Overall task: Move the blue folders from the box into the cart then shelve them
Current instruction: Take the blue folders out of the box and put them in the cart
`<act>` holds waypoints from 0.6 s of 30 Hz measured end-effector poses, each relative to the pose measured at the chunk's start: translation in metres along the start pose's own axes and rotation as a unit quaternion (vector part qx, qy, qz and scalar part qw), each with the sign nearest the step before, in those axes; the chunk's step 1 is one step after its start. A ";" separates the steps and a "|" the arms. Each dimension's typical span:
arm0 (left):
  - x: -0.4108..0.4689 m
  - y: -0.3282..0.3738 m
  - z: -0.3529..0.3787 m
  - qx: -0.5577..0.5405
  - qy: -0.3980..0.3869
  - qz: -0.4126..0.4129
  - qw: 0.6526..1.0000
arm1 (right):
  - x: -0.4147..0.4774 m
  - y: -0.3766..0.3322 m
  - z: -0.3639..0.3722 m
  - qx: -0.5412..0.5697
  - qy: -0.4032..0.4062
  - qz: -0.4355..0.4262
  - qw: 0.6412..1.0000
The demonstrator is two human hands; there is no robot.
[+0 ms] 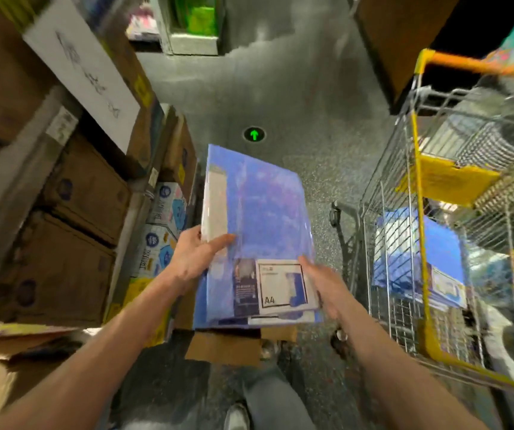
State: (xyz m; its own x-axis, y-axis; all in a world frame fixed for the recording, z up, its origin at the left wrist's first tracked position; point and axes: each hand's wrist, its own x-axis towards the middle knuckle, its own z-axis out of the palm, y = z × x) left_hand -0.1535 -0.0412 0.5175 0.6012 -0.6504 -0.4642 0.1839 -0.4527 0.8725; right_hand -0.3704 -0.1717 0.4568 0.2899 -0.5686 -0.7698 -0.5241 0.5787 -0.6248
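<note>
While left hand (190, 259) and right hand (327, 283) clamp them, blue folders (262, 206) point lengthwise away.

On your left you are looking at brown cartons (72, 193) standing stacked; a white handwritten sheet (85, 72) is lying tilted across the upper ones; blue-and-white printed packs (165, 218) are sitting just beside them; ahead, a green arrow marker (254, 134) is showing on the speckled grey floor (296, 88); a blurred bright green item (198, 17) is standing beyond.

Hands: two, the left hand (198, 259) and the right hand (324, 287).
Blue folder bundles: two, the held bundle (259, 212) and the cart bundle (420, 252).
Cart (420, 181): one.
Green floor arrow (254, 134): one.
Open box (224, 346) underfoot: one.
</note>
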 end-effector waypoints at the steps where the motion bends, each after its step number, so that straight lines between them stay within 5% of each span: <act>1: -0.010 0.000 0.001 -0.018 0.005 0.003 1.000 | -0.010 0.004 -0.005 -0.001 0.012 -0.011 1.000; 9: -0.091 0.002 0.031 -0.109 -0.020 0.018 0.994 | -0.121 0.025 -0.055 0.004 0.092 -0.111 0.990; 18: -0.142 0.034 0.132 -0.048 -0.115 0.054 0.991 | -0.203 0.068 -0.151 0.101 0.174 -0.122 0.972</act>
State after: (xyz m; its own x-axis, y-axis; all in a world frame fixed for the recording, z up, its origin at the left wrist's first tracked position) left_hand -0.3354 -0.0453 0.5929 0.4310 -0.8184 -0.3802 0.2072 -0.3203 0.9244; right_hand -0.5862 -0.1054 0.5900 0.0789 -0.8465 -0.5265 -0.2954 0.4845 -0.8234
